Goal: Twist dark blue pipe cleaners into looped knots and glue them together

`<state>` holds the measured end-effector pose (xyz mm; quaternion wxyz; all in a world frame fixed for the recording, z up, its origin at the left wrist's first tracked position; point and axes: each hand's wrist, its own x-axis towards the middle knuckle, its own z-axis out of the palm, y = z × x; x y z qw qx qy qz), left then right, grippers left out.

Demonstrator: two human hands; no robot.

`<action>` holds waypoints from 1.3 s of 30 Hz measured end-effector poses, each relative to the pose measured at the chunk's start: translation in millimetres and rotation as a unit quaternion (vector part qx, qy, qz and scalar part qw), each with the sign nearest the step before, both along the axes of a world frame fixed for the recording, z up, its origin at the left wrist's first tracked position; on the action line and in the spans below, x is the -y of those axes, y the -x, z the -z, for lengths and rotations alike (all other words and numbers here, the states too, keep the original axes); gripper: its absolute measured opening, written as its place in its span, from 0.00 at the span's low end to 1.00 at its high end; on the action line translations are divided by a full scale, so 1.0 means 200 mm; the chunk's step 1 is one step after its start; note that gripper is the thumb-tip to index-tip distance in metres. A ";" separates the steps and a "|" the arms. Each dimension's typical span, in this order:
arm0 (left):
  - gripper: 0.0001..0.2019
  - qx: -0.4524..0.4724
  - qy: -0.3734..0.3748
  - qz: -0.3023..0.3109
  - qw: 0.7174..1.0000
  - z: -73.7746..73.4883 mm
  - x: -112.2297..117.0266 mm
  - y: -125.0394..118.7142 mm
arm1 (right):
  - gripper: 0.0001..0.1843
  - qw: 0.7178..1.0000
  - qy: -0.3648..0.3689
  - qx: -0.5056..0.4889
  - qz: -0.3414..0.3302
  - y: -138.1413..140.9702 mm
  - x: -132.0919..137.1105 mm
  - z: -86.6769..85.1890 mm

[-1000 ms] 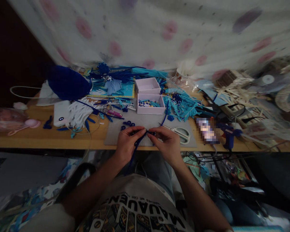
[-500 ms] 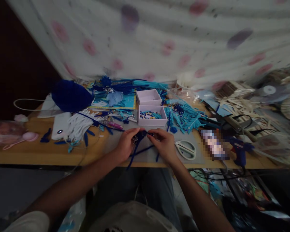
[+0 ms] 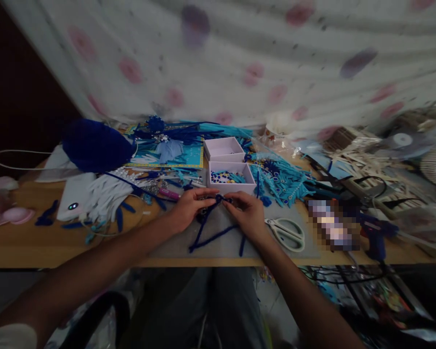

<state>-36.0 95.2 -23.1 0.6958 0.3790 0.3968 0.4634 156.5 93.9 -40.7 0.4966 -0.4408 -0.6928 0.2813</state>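
Note:
My left hand (image 3: 187, 209) and my right hand (image 3: 247, 213) meet over the grey mat (image 3: 218, 251) at the table's front. Between their fingertips they pinch a dark blue pipe cleaner (image 3: 202, 229). One length of it hangs from the fingers, and a bent length angles across the mat below. Small dark details at the left fingers are too dim to make out. Beyond the hands stands a pale pink box (image 3: 230, 186) with blue, white and yellow beads inside. White-handled scissors (image 3: 288, 236) lie right of my right hand.
Turquoise pipe-cleaner pieces (image 3: 287, 179) are heaped right of the box. White strips (image 3: 107, 196), a white device (image 3: 70, 194) and a dark blue furry round thing (image 3: 98, 145) lie left. A blue glue gun (image 3: 376, 235) with a cord rests at the right edge.
The view has shifted slightly, so the table's front edge sits lower. Both hands stay together at the pipe cleaner, whose bent lengths below now show more plainly.

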 end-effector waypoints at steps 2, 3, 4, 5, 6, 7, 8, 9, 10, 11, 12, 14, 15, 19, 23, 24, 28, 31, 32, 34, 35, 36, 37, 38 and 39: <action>0.15 -0.004 -0.006 -0.007 1.000 0.01 0.01 0.00 | 0.07 1.000 -0.004 0.004 -0.004 0.01 0.01 0.00; 0.14 -0.005 -0.008 -0.010 1.000 0.01 0.01 0.00 | 0.07 1.000 -0.003 0.004 -0.006 0.01 0.01 -0.01; 0.14 -0.004 -0.010 -0.013 1.000 0.01 0.01 0.00 | 0.07 1.000 -0.001 0.001 -0.007 0.01 0.01 -0.01; 0.15 -0.003 -0.010 -0.013 1.000 0.01 0.02 0.00 | 0.07 1.000 0.003 -0.003 -0.007 0.01 0.02 -0.01; 0.15 -0.001 -0.009 -0.011 1.000 0.01 0.02 0.00 | 0.07 1.000 0.008 -0.010 -0.007 0.01 0.02 -0.01; 0.16 0.001 -0.006 -0.008 1.000 0.01 0.02 0.00 | 0.07 1.000 0.014 -0.017 -0.006 0.01 0.02 -0.01; 0.16 0.000 -0.003 -0.006 1.000 0.02 0.02 0.00 | 0.07 0.999 0.021 -0.023 -0.005 0.01 0.02 -0.01; 0.16 -0.001 -0.001 -0.005 1.000 0.02 0.02 0.00 | 0.07 0.999 0.027 -0.029 -0.004 0.01 0.02 -0.01; 0.17 -0.003 0.000 -0.005 1.000 0.03 0.03 0.00 | 0.07 0.999 0.032 -0.033 -0.005 0.01 0.02 -0.01; 0.17 -0.003 0.000 -0.007 1.000 0.03 0.03 0.00 | 0.07 0.999 0.036 -0.035 -0.006 0.01 0.02 -0.01; 0.18 -0.001 0.000 -0.008 1.000 0.04 0.03 0.00 | 0.07 0.999 0.037 -0.035 -0.006 0.01 0.03 -0.01; 0.18 0.008 0.000 -0.006 1.000 0.05 0.03 0.00 | 0.08 0.999 0.037 -0.032 -0.006 0.01 0.03 -0.01; 0.19 0.013 -0.001 -0.005 1.000 0.06 0.03 0.00 | 0.08 0.999 0.037 -0.030 -0.006 0.01 0.03 -0.01; 0.18 0.013 0.003 -0.011 1.000 0.06 0.03 -0.01 | 0.08 0.999 0.037 -0.037 -0.004 0.01 0.03 -0.01; 0.18 0.017 0.009 -0.015 1.000 0.05 0.03 -0.01 | 0.08 0.999 0.034 -0.039 0.000 0.01 0.03 -0.01; 0.18 0.016 0.008 -0.013 1.000 0.05 0.04 -0.02 | 0.08 0.999 0.032 -0.038 0.002 0.01 0.04 -0.01; 0.20 -0.027 -0.033 -0.030 0.999 0.04 0.05 -0.02 | 0.08 0.999 0.027 -0.034 0.005 0.01 0.04 0.00; 0.20 -0.083 -0.079 -0.059 0.992 0.04 0.06 -0.03 | 0.09 0.999 0.029 -0.035 -0.002 0.01 0.03 0.01; 0.19 -0.093 -0.086 -0.064 0.990 0.04 0.07 -0.03 | 0.09 0.999 0.030 -0.034 -0.004 0.01 0.03 0.01; 0.18 -0.099 -0.093 -0.067 0.989 0.05 0.07 -0.04 | 0.09 0.999 0.030 -0.035 -0.002 0.01 0.04 0.01; 0.18 -0.099 -0.094 -0.064 0.989 0.05 0.07 -0.04 | 0.09 0.999 0.030 -0.036 0.001 0.01 0.04 0.01; 0.18 -0.098 -0.096 -0.061 0.989 0.06 0.06 -0.04 | 0.09 0.999 0.029 -0.037 0.004 0.01 0.04 0.01; 0.19 -0.097 -0.096 -0.058 0.989 0.06 0.06 -0.04 | 0.09 0.999 0.028 -0.038 0.006 0.01 0.04 0.01; 0.19 -0.097 -0.097 -0.056 0.989 0.06 0.06 -0.04 | 0.09 0.999 0.028 -0.039 0.007 0.01 0.04 0.01; 0.19 -0.099 -0.097 -0.053 0.989 0.06 0.06 -0.03 | 0.08 0.999 0.029 -0.039 0.007 0.02 0.04 0.01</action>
